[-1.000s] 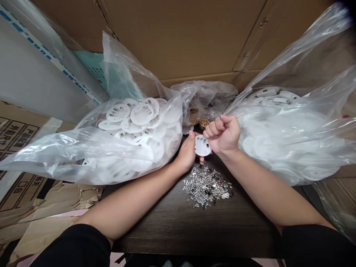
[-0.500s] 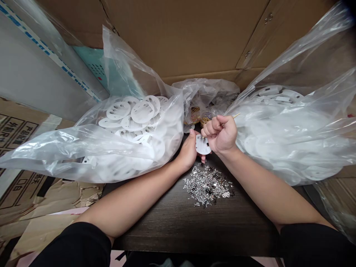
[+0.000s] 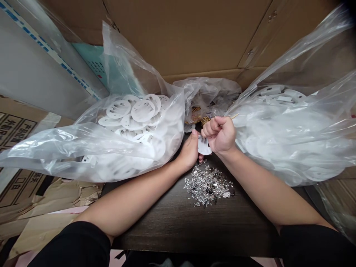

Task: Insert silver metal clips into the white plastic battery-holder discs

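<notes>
My left hand (image 3: 190, 150) grips a round white plastic disc (image 3: 205, 147) by its left edge, thumb on top and fingers underneath. Closed in a fist over the disc's upper right, my right hand (image 3: 220, 134) holds a thin wooden stick (image 3: 235, 116) whose end pokes out behind the thumb. The stick's other end is hidden by my fingers near the disc's slots. Just below both hands, a pile of small shiny metal clips (image 3: 207, 185) lies on the dark wooden table (image 3: 178, 226).
To the left, an open clear plastic bag (image 3: 91, 141) holds many similar white discs. Another bag (image 3: 294, 144) of white plastic parts stands on the right. Behind my hands is a smaller bag (image 3: 208, 89) with gold-coloured pieces. A cardboard wall (image 3: 178, 37) closes off the back.
Both hands stay at nearly the same place with the disc and stick. The disc tilts slightly, and my left hand shifts a little to the right.
</notes>
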Demonstrator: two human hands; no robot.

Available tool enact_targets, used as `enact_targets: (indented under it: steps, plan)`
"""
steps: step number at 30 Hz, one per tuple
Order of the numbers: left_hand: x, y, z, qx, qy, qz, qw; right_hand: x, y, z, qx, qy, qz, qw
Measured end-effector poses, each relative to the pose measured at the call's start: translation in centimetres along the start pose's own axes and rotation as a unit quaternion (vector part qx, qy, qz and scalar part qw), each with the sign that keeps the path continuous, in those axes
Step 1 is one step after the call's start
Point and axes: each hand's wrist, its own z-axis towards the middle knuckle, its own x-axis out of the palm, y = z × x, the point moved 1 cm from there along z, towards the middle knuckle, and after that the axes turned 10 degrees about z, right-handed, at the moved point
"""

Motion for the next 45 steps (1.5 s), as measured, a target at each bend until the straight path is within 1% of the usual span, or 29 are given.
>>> enact_targets:
  steps: [3,7,14,21,24,28,30,32,35,38,41,42,45]
  plan:
    - [0.0,0.2,0.0,-0.001,-0.005,0.0,1.0,-0.2,-0.2,0.0,0.012,-0.007,0.009,1.0]
    - [0.0,0.3,0.0,0.004,-0.012,0.006,1.0,-0.4,-0.5,0.0,0.003,-0.015,0.009,1.0]
    - [0.0,0.2,-0.1,0.028,-0.018,0.031,0.999,-0.6,-0.5,-0.1,0.019,0.004,0.001,1.0]
    - [-0.1,0.5,-0.1,0.022,-0.007,0.004,1.0,-1.5,0.1,0.3,0.074,0.023,0.05,0.996]
    - [0.0,0.2,-0.2,0.014,-0.007,0.004,1.0,-1.6,0.6,0.4,0.08,0.028,0.056,0.995]
    - [0.1,-0.1,-0.4,0.024,-0.009,-0.011,1.0,-0.8,2.0,0.7,0.077,0.037,0.047,0.995]
    - [0.1,-0.3,-0.5,0.035,-0.009,-0.027,0.999,-0.4,2.9,0.8,0.067,0.024,0.016,0.997]
    - [0.0,-0.4,-0.5,0.041,-0.008,-0.044,0.998,-0.4,3.5,0.7,0.065,-0.005,-0.04,0.997]
    - [-0.1,-0.6,-0.7,0.048,-0.008,-0.059,0.997,-1.5,3.6,-0.1,0.075,-0.048,-0.137,0.987]
    - [-0.1,-0.8,-0.7,0.053,-0.009,-0.066,0.996,-3.2,2.6,-1.7,0.104,-0.046,-0.189,0.975]
    - [-0.1,-0.9,-0.7,0.055,-0.012,-0.068,0.996,-4.5,1.5,-3.1,0.166,-0.026,-0.162,0.972]
    - [-0.1,-0.9,-0.7,0.055,-0.014,-0.064,0.996,-4.7,1.3,-3.3,0.176,-0.024,-0.148,0.973]
    - [-0.1,-0.9,-0.7,0.056,-0.022,-0.051,0.997,-5.3,0.9,-3.5,0.18,-0.012,-0.123,0.976]
